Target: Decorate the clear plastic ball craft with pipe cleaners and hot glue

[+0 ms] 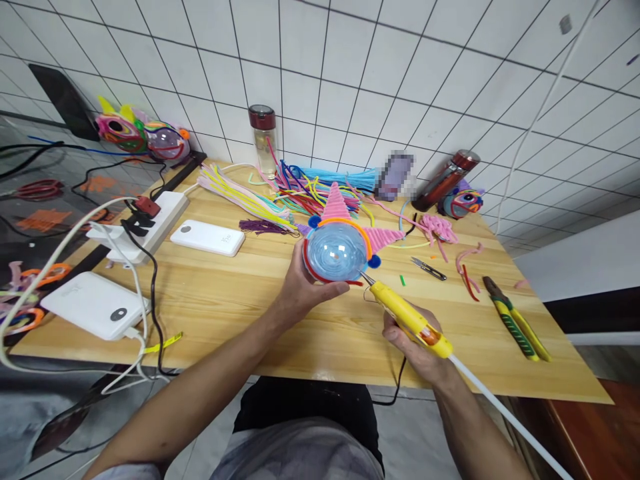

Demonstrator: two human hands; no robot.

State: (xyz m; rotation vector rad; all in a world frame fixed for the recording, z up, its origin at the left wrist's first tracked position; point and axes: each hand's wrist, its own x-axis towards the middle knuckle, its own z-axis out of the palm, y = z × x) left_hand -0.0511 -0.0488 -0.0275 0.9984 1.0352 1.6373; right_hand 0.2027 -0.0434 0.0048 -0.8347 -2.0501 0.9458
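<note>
My left hand (305,283) is wrapped round a clear, round-ended plastic craft piece (334,252). Pink pipe-cleaner spikes (337,203), an orange band (368,241), blue pompoms (374,262) and a red strip decorate its edge. A yellow hot glue gun (407,313) sits in my right hand (420,343), fingers closed on its handle. Its metal nozzle is at the lower right rim of the craft piece; whether it touches, I cannot tell. A long white glue stick (505,413) sticks out from the gun's back.
Bundles of pipe cleaners (250,197) lie at the back, near a glass bottle (263,140) and a dark flask (447,179). Pliers (515,320) and thread snips (429,268) are on the right. White power banks (207,238), a power strip (150,227) and cables occupy the left.
</note>
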